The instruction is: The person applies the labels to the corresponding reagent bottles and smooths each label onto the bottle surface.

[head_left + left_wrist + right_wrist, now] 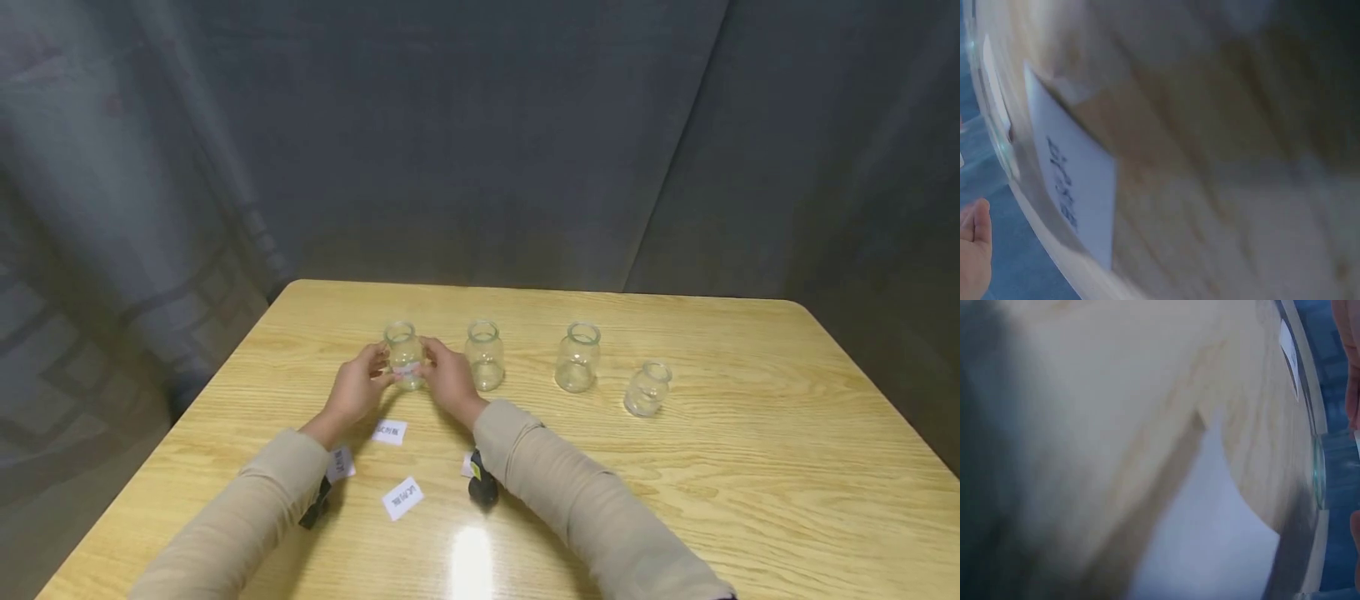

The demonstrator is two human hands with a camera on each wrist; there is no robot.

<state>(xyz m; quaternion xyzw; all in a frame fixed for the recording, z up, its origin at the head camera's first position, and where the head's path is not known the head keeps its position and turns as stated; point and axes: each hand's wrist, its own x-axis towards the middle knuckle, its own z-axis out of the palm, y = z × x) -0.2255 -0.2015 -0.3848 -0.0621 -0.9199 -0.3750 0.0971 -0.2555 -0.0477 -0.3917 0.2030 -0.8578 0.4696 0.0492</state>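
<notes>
At the left of the row, a clear glass jar (403, 346) stands upright between both hands. A white paper label (407, 369) lies against its front. My left hand (358, 390) grips the jar's left side, thumb by the label's left end. From the right, my right hand (450, 382) holds the jar with its thumb by the label's other end. In the left wrist view, part of a hand (974, 250) shows at the left edge; in the right wrist view, fingers (1352, 369) show at the right edge. Most fingertips are hidden or small.
Right of the hands stand two similar jars (485, 358) (577, 360) and a smaller jar (646, 390). Printed paper labels (389, 431) (341, 463) (402, 498) lie nearer on the wooden table (750, 450); another is partly hidden by the right wrist's black device (483, 487).
</notes>
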